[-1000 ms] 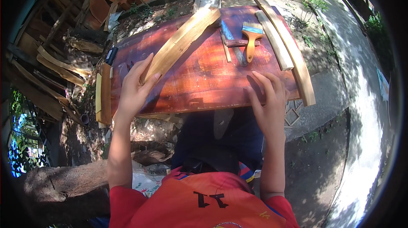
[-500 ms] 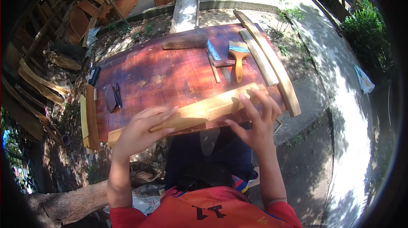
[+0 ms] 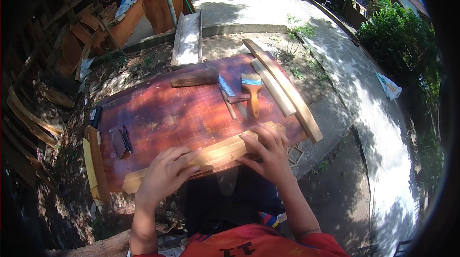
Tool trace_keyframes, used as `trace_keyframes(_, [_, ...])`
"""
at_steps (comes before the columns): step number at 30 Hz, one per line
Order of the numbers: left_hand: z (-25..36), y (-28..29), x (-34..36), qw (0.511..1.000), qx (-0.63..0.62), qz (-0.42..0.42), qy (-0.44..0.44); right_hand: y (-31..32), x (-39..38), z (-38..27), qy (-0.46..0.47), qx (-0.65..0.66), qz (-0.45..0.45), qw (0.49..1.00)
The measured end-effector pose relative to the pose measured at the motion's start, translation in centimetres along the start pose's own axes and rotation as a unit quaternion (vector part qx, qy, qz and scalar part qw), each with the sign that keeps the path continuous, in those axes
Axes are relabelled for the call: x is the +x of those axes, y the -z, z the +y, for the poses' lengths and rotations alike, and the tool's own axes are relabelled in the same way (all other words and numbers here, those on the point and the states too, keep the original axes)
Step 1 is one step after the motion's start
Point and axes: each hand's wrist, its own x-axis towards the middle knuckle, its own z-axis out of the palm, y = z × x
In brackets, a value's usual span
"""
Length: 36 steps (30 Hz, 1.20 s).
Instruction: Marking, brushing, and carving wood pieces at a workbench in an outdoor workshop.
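A long pale wooden bar (image 3: 223, 153) lies slantwise across the near edge of the red-brown table (image 3: 155, 125). My left hand (image 3: 167, 170) grips it left of the middle, thumb on the near side and fingers over the top. Toward its right end, my right hand (image 3: 269, 154) closes on it with the thumb on the near edge and the fingers over the far side. Beyond the bar lie a wide paintbrush (image 3: 254, 99) with an orange-brown handle, a tool with a light blue blade (image 3: 225, 86) and a dark wooden block (image 3: 195, 78).
Two long wooden pieces, one curved (image 3: 290, 96) and one straighter (image 3: 273, 87), line the table's right side. Wooden strips (image 3: 97, 168), a black object (image 3: 96, 116), a pen-like tool (image 3: 127, 138) and a dark flat piece (image 3: 118, 143) are at the left. Timber slabs (image 3: 163, 5) stand behind.
My view has tilted upward, so the table sits lower in it. My right fingers, more spread before, now wrap closer round the bar. My left hand keeps its hold.
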Motion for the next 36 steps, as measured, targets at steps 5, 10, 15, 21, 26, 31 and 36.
trace_keyframes(5, [0.4, -0.1, -0.4, 0.999, -0.004, 0.036, 0.001, 0.3, 0.7, 0.1, 0.014, -0.019, -0.009, 1.000])
trace_keyframes(10, [1.0, -0.1, -0.8, 0.997, 0.014, 0.076, 0.002, 0.5, 0.8, 0.2, 0.014, -0.020, -0.014, 1.000])
trace_keyframes(15, [0.6, -1.3, -1.5, 0.996, 0.014, 0.085, 0.029, 0.2, 1.8, -1.1, 0.012, 0.022, 0.038, 0.999])
trace_keyframes(21, [-1.0, -2.6, -2.0, 0.993, -0.003, 0.114, 0.028, -0.9, 4.2, -3.3, 0.082, 0.030, 0.018, 0.996])
trace_keyframes(26, [-1.3, -2.5, -2.0, 0.992, -0.011, 0.123, 0.015, -1.6, 4.6, -4.0, 0.055, 0.073, 0.091, 0.992])
trace_keyframes(31, [-2.0, -1.4, -1.8, 0.990, -0.020, 0.138, 0.031, -1.7, 7.4, -5.2, 0.044, 0.075, 0.068, 0.994])
trace_keyframes(36, [-4.5, -2.1, -2.7, 0.982, 0.018, 0.179, 0.055, -2.8, 11.1, -6.5, 0.065, 0.078, 0.013, 0.995])
